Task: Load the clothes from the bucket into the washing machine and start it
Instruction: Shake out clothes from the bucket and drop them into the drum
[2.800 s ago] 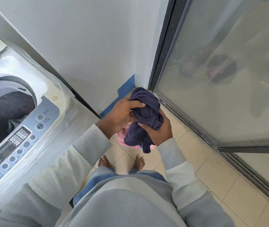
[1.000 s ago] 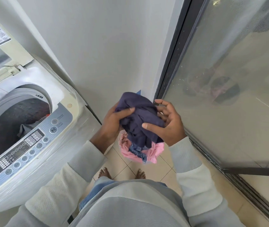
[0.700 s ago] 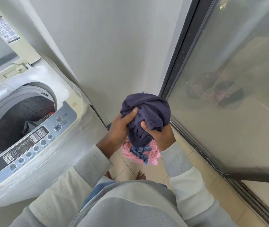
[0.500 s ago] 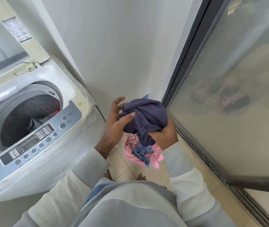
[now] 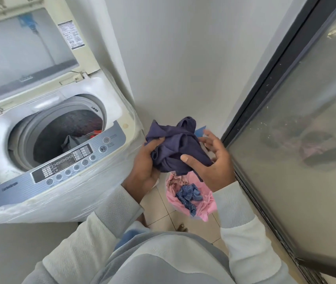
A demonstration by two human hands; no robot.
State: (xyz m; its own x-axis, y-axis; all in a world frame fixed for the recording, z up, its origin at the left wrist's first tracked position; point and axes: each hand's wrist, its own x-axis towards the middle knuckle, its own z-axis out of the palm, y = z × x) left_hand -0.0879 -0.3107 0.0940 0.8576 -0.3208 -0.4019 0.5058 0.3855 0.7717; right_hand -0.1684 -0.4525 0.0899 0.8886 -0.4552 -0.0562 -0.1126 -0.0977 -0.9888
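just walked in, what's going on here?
A person stands by an open white top-loading washing machine, loading laundry. The left hand grips a bunched dark purple garment; the right hand, fingers spread, rests its thumb against it. A grey cloth already lies in the drum. A pink cloth and a blue checked cloth lie below the hands.

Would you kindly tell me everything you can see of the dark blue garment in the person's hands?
The garment is a dark navy, soft, matte cloth, crumpled into a loose bundle with folds and a hemmed edge sticking up at the top. It is held in the air, above the pink cloth and right of the open washer. The left hand grips its left side, thumb on top; the right hand lays its thumb on the front, fingers spread behind it.
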